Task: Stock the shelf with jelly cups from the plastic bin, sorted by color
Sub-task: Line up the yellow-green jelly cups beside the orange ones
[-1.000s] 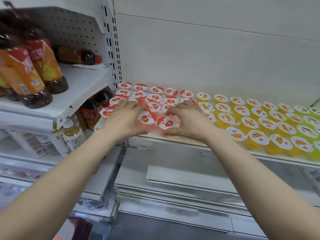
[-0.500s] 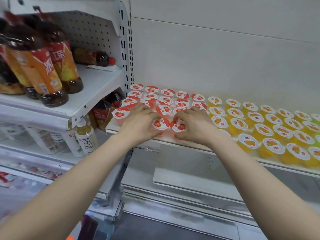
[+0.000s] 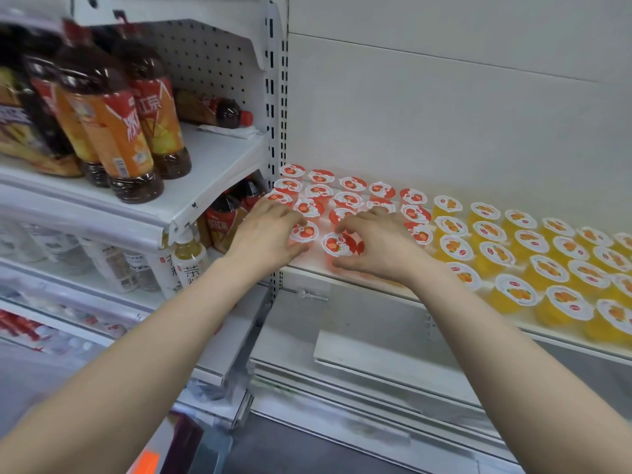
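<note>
Both hands are on the shelf (image 3: 307,265), at its left end near the front edge. Left hand (image 3: 270,236): grip clamped on left front cup (image 3: 304,231), fingers curled over the far side of the lid and thumb on the near side. Right hand (image 3: 384,249): grip clamped on right front cup (image 3: 337,243), index finger hooked over the top and thumb low on the near wall. Something red shows under the right palm, maybe another cup, can't tell. Both held cups are upright with lids up. They're round, so there's no long axis to align and only the vertical one to keep plumb. Key relation: the two cups sit side by side between the hands with a small gap between them, and the red block (image 3: 349,200) lies directly behind them toward the back wall. Left front cup is just beside the red row behind it, and right front cup is a bit further forward. The yellow block (image 3: 530,244) starts further along toward the shelf's right end, so the right hand is the nearer one to that colour boundary. My read is that this is the placing step for a front red row. The next move probably needs a short push back and inward to close the gaps, with each hand serving its own cup and no crossover. Risk: the right wrist clipping the nearest yellow cups. Plastic bin isn't in view. Tea bottles (image 3: 113,131) are on the neighbouring shelf to the left, well apart.
</note>
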`<state>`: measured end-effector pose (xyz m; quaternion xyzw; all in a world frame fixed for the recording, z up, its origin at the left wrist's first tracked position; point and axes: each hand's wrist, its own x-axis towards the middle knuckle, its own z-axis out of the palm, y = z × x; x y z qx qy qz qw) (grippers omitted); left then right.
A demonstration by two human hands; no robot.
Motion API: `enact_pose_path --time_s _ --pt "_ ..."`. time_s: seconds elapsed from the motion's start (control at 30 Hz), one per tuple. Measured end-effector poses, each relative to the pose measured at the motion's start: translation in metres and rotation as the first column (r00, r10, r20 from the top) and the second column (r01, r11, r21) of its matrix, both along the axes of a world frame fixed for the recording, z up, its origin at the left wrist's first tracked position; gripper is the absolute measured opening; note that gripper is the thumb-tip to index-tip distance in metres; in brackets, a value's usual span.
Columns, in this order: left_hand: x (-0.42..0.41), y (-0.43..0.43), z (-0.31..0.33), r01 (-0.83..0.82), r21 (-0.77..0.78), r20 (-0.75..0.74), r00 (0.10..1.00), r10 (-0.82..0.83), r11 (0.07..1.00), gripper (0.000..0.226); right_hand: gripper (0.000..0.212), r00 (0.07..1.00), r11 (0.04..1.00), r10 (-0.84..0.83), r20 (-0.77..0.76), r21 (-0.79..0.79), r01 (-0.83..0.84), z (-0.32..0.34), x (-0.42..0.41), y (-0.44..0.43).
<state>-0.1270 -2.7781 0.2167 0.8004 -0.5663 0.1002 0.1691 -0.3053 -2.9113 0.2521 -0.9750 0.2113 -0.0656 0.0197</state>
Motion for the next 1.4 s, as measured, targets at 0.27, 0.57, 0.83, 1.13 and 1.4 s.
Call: enact_pose_path --time_s 0.27,0.57,0.83,1.13,1.4 --pt "-0.001 0.011 0.001 0.015 0.002 0.003 1.000 -0.015 1.000 0.053 0.052 1.000 1.000 0.000 -0.020 0.007 0.001 -0.004 0.002 0.000" --pt "0.025 0.035 -0.001 -0.129 -0.042 -0.077 0.989 0.125 0.991 0.050 0.059 0.989 0.997 0.073 0.129 0.022 -0.076 -0.004 0.033 0.017" --pt "0.038 0.035 -0.004 -0.093 -0.044 -0.141 0.986 0.086 0.995 0.035 0.055 0.994 0.999 0.051 0.097 0.008 -0.052 -0.014 0.051 0.028" --pt "0.056 0.002 0.024 -0.073 0.014 -0.155 0.985 0.074 0.997 0.052 0.033 0.961 0.982 -0.188 0.203 0.046 0.183 -0.004 0.082 -0.002" --pt "0.067 -0.046 0.034 -0.139 0.187 -0.182 0.968 0.174 0.972 0.044 0.041 0.951 0.959 -0.280 0.134 0.079 0.271 -0.011 0.108 -0.005"
